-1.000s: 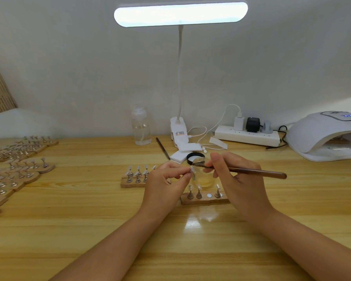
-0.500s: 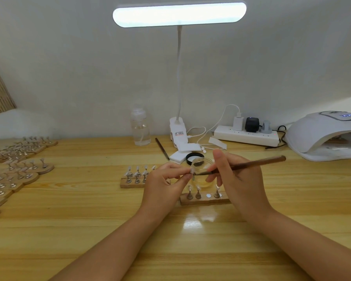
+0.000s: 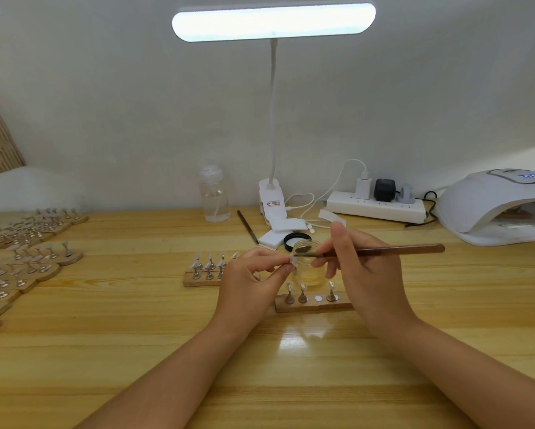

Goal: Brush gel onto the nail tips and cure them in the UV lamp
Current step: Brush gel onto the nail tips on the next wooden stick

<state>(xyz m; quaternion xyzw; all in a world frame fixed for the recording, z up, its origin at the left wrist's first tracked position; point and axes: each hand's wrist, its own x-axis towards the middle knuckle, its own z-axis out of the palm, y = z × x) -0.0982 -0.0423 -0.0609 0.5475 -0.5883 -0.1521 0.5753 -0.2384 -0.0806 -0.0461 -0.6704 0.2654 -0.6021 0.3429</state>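
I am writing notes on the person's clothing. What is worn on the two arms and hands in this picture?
Nothing is worn that the picture shows. The left hand and the right hand are bare, without gloves, rings or a watch. Both forearms are bare up to the picture's lower edge, with no sleeve in view.

Nail-art workstation, small craft bench.
My wooden table (image 3: 105, 351) against a plain wall: clip-on desk lamp (image 3: 274, 23) lit overhead, white UV lamp (image 3: 488, 205) at far right, power strip (image 3: 377, 207) with chargers, clear bottle (image 3: 214, 196), and many wooden stands of nail tips (image 3: 28, 258) ranked along my left.
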